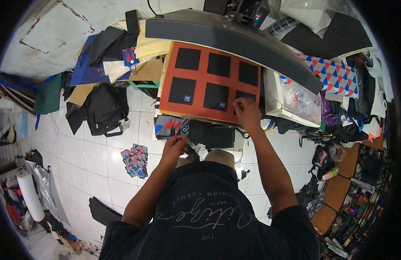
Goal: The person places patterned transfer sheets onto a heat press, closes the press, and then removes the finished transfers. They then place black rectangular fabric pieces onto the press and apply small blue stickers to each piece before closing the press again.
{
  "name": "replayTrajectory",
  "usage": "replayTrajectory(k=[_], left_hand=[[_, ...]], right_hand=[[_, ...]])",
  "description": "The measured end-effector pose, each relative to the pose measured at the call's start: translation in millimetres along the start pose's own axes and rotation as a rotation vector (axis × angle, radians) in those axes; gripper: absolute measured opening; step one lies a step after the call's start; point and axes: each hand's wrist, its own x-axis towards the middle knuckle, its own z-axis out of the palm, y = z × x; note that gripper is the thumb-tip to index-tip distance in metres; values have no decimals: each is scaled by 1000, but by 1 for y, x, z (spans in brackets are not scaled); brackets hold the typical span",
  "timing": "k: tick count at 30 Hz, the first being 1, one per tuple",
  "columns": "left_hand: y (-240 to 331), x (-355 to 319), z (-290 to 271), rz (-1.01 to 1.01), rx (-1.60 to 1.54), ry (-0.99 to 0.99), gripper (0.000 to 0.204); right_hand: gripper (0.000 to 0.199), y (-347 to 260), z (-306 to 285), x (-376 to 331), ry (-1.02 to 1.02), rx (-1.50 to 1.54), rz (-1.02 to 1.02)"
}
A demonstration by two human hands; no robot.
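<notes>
Six black fabric squares (pixel 187 59) lie in two rows on the orange-red pad (pixel 201 78) of a heat press. Small blue-and-red patches (pixel 187 98) sit near the bottom edge of the left and middle squares in the near row. My right hand (pixel 248 113) is over the near-row right square (pixel 244 95), fingertips pinched at it; whatever is between them is hidden. Close to my lap, my left hand (pixel 176 147) is closed on a dark strip (pixel 192 154) that hangs toward my shirt.
Over the pad's far side hangs the press's dark upper plate (pixel 231 39). A white box (pixel 291 97) with clear plastic stands at its right. Printed pieces (pixel 135 161) and a black backpack (pixel 106 108) lie on the tiled floor to the left. Black fabric (pixel 213 133) is stacked below the pad.
</notes>
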Motion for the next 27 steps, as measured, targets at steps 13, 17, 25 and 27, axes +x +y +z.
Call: replayTrajectory(k=[13,17,25,27], left_hand=[[3,-1,4,-26,-31,-27,25],[10,-3,7,-44,-332,-142,36],[30,-15,36,-4,-251,-263,45],[31,-17,45,-13,-213,-243,43]], right_hand=[[21,-24,7,-10,11,-20,-83],[24,-33,0,-33,-86,161,3],[23,-87,-8,-95,-349,534,66],[23,-91,-16,-95,-378,508,26]])
